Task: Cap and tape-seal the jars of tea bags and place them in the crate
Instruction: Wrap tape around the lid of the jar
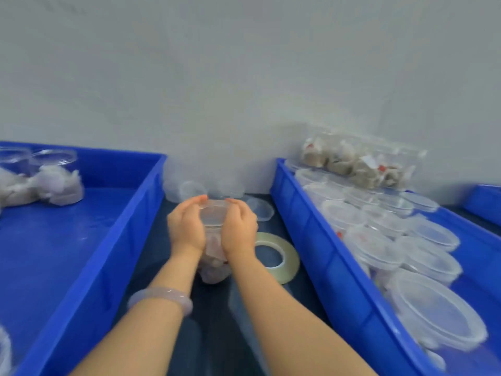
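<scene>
While both my hands are curled round it, the jar stands upright on the dark table, in the lane between two blue crates. My left hand clasps its left side and my right hand its right side. The fingers of each bend over the rim of the clear lid, which sits on the jar's mouth between my thumbs. Only the lid's top and the jar's lower part show between my wrists, and pale tea bags can be made out through the wall, blurred. A pale bracelet circles my left forearm. Just right of the jar, beside my right wrist, a tape roll lies flat on the table. Behind my hands, toward the wall, are a loose lid and some empty clear tubs. The right crate is packed with capped jars in rows, and a clear bag of tea bags rests on top at its far end. The left crate holds a heap of tea bags and two clear tubs at its far end. Part of another blue crate shows at the far right edge.
</scene>
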Motion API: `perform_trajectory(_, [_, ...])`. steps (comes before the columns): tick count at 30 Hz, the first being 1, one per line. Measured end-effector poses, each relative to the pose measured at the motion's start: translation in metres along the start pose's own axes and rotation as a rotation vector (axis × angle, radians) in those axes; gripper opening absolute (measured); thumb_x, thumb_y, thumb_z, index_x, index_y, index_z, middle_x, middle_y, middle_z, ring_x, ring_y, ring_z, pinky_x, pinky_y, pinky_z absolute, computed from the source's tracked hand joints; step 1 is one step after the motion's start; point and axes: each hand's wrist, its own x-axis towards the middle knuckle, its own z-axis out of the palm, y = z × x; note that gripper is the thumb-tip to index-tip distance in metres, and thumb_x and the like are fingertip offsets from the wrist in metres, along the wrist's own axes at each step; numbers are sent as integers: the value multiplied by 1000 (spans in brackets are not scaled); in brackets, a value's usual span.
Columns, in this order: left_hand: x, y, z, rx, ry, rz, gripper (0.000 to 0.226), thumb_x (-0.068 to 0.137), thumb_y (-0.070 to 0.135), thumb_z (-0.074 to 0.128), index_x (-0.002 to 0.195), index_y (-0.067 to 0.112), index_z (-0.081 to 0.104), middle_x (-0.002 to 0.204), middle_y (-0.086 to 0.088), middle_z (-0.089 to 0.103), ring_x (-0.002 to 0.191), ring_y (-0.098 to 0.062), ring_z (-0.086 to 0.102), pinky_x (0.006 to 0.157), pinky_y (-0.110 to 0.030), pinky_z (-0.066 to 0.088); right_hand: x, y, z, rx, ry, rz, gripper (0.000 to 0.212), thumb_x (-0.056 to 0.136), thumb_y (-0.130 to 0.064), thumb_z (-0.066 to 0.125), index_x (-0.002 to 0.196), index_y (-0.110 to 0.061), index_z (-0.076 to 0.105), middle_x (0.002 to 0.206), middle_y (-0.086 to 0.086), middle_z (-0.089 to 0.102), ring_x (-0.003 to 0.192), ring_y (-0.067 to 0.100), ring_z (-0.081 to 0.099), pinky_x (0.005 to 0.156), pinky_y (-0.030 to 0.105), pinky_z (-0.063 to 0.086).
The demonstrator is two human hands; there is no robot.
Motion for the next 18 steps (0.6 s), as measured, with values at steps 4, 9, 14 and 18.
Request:
perform_trajectory(4, [-10,56,33,-121,-99,102,32,91,1,41,83,18,67,85,-2,69,87,-19,62,83,-33,50,10,-60,-28,26,61,-198,30,90,-14,47,110,-6,68,110,15,68,107,28,61,97,41,46])
perform_trajectory(9, [-30,122,84,-317,-223,179,34,86,-2,38,77,16,65,73,4,66,67,-6,64,63,-20,48,20,-134,-79,13,157,-351,50,73,-35,39,107,-13,68,102,10,69,100,28,61,91,44,48])
perform_trajectory(14, [-39,139,139,-123,-234,211,16,96,18,49,82,16,57,80,5,58,80,-11,58,78,-25,43,55,-148,-128,-41,275,-366,17,88,-23,48,80,-17,62,72,-6,57,79,15,57,63,18,41])
perform_trajectory(18, [-44,121,173,63,-426,128,18,94,23,56,103,9,64,98,-9,65,100,-26,60,83,-28,47,97,-130,-168,-120,466,-282,26,94,-16,42,100,-4,64,89,3,57,84,17,46,60,23,26])
